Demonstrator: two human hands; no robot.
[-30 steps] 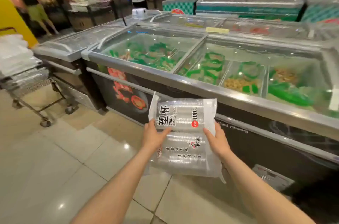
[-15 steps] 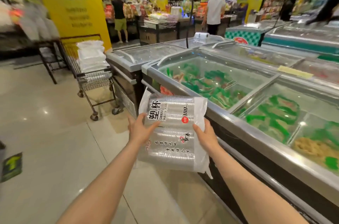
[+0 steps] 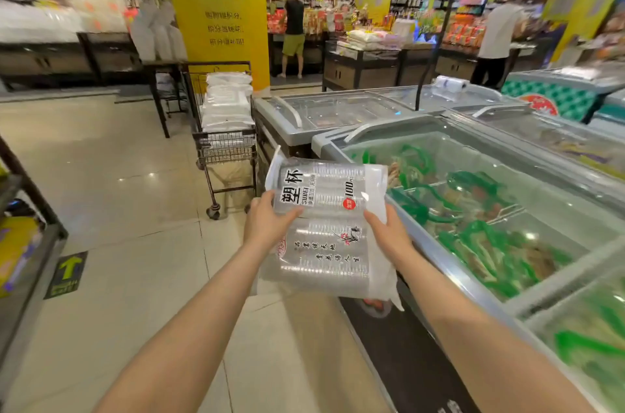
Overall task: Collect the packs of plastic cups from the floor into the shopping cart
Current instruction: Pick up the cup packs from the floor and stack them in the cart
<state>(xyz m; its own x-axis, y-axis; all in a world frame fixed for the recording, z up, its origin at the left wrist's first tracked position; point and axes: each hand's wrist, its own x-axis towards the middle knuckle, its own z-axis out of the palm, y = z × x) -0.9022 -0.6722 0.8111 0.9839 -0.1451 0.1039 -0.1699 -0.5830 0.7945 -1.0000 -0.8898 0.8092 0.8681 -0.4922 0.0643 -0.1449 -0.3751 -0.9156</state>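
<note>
Pale tiled floor [image 3: 111, 209] lies under you. At your eleven o'clock the shopping cart [image 3: 225, 145] stands on it; a green arrow sticker [image 3: 67, 272] sits at nine.

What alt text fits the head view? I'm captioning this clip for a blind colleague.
Two hands, left hand and right hand, hold a pack of plastic cups above a shop floor. Ahead stands a shopping cart stacked with white packs; glass-topped freezers run along the right.
</note>
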